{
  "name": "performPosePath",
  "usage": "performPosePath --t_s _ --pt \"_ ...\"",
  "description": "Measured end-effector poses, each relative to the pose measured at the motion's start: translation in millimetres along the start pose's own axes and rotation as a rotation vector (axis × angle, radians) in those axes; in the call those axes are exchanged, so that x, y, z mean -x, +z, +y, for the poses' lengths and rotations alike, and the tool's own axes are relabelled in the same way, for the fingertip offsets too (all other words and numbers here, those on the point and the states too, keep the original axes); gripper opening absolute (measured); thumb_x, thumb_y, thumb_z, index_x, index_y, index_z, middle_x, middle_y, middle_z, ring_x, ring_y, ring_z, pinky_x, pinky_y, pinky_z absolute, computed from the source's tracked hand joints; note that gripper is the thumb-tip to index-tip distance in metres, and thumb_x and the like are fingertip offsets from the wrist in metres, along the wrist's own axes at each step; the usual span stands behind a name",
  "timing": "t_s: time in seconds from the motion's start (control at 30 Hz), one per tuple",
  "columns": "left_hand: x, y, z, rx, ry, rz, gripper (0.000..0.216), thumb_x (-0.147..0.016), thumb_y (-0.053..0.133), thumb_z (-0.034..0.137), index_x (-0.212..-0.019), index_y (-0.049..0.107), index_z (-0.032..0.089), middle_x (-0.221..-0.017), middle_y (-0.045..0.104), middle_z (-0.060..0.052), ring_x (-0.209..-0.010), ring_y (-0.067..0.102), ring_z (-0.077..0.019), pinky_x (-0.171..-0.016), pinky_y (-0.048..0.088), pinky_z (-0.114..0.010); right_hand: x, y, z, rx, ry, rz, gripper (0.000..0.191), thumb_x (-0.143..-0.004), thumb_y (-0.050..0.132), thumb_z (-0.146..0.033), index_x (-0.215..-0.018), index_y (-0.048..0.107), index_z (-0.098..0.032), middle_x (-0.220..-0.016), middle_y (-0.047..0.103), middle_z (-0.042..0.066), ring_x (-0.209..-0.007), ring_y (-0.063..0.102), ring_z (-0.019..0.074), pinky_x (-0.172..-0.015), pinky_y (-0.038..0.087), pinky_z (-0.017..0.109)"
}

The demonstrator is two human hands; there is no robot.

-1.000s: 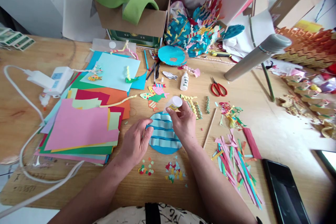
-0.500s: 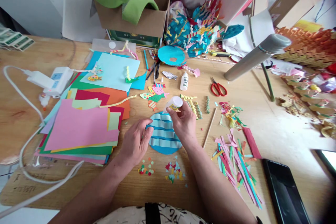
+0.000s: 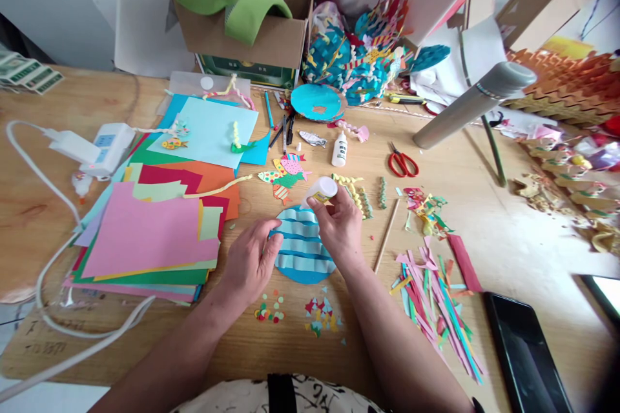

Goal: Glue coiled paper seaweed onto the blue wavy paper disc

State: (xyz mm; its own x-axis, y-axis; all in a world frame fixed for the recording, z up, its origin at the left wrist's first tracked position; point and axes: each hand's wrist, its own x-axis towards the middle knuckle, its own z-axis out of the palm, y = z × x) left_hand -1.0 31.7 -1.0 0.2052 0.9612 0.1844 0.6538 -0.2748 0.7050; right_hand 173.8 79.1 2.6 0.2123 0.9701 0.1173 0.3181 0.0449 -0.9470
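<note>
My right hand (image 3: 340, 222) grips a small white glue bottle (image 3: 325, 189), tipped with its nozzle pointing down at the top edge of a blue paper disc (image 3: 305, 275). Wavy light-blue paper strips (image 3: 300, 246) run across this disc in rows. At the disc's left edge is my left hand (image 3: 252, 257), its thumb and index finger apart, fingertips at the rim. Paper fish (image 3: 290, 174) with coloured patterns lie just above the disc. Below it are small round paper dots (image 3: 271, 308) and little paper triangles (image 3: 323, 316).
Coloured paper sheets (image 3: 145, 232) are stacked at left beside a white cable (image 3: 46, 271). Red-handled scissors (image 3: 403, 161), another glue bottle (image 3: 340, 150), a wooden stick (image 3: 387, 235), paper strips (image 3: 440, 303) and a phone (image 3: 526, 348) lie rightward. A grey flask (image 3: 469, 110) stands behind.
</note>
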Motion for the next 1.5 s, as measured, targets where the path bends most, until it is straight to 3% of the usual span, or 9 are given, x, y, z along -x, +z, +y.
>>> performPosePath --t_s 0.4,0.5,0.67,0.9,1.13,1.37,1.5 --pt "0 0 0 -0.005 -0.003 0.0 0.036 -0.099 0.032 0.039 -0.11 0.059 0.018 -0.103 0.07 -0.009 -0.096 0.065 -0.0204 -0.083 0.051 -0.034 -5 -3 6 -0.148 0.016 0.064 0.03 -0.078 0.067 -0.042 -0.097 0.059 -0.019 -0.08 0.065 0.001 -0.054 0.048 0.0097 -0.048 0.04 0.022" --pt "0 -1 1 -0.003 -0.01 -0.012 0.036 -0.098 0.032 0.039 -0.11 0.059 0.018 -0.104 0.069 -0.008 -0.098 0.065 -0.0203 -0.084 0.051 -0.034 -5 -4 5 -0.145 0.046 0.08 0.033 -0.078 0.066 -0.045 -0.097 0.059 -0.019 -0.08 0.066 0.001 -0.05 0.045 0.009 -0.046 0.041 0.023" --pt "0 0 0 0.004 -0.008 -0.004 0.036 -0.098 0.032 0.038 -0.11 0.059 0.017 -0.104 0.07 -0.009 -0.098 0.065 -0.0207 -0.084 0.051 -0.034 -5 -2 6 -0.163 0.012 0.073 0.033 -0.078 0.067 -0.045 -0.097 0.058 -0.019 -0.083 0.066 0.003 -0.064 0.057 0.0139 -0.051 0.045 0.024" --pt "-1 -2 2 -0.001 -0.005 0.0 0.036 -0.098 0.032 0.039 -0.109 0.059 0.018 -0.103 0.07 -0.009 -0.097 0.065 -0.0205 -0.083 0.051 -0.034 -4 1 9 -0.103 -0.006 0.063 0.029 -0.078 0.067 -0.041 -0.097 0.06 -0.02 -0.082 0.065 0.001 -0.068 0.058 0.0142 -0.054 0.046 0.024" --pt "0 -2 2 0.003 -0.012 -0.01 0.035 -0.098 0.033 0.038 -0.11 0.059 0.017 -0.103 0.07 -0.009 -0.097 0.065 -0.0208 -0.083 0.051 -0.034 -4 -3 2 -0.227 0.084 0.081 0.036 -0.077 0.068 -0.046 -0.099 0.059 -0.02 -0.079 0.065 0.001 -0.055 0.053 0.0112 -0.043 0.041 0.022" --pt "0 -2 2 0.004 -0.018 -0.014 0.037 -0.098 0.032 0.039 -0.111 0.059 0.017 -0.103 0.069 -0.009 -0.097 0.065 -0.0207 -0.083 0.051 -0.035 -10 -5 8 -0.389 0.212 0.137 0.036 -0.077 0.068 -0.051 -0.088 0.055 -0.02 -0.057 0.046 -0.008 -0.031 0.03 0.0034 -0.028 0.022 0.019" --pt "0 -2 3 0.0 -0.02 -0.019 0.036 -0.098 0.033 0.039 -0.111 0.059 0.017 -0.103 0.07 -0.009 -0.097 0.065 -0.0202 -0.083 0.051 -0.033 -11 -6 11 -0.404 0.218 0.152 0.035 -0.076 0.068 -0.05 -0.088 0.055 -0.02 -0.056 0.045 -0.009 -0.03 0.03 0.003 -0.027 0.02 0.019"
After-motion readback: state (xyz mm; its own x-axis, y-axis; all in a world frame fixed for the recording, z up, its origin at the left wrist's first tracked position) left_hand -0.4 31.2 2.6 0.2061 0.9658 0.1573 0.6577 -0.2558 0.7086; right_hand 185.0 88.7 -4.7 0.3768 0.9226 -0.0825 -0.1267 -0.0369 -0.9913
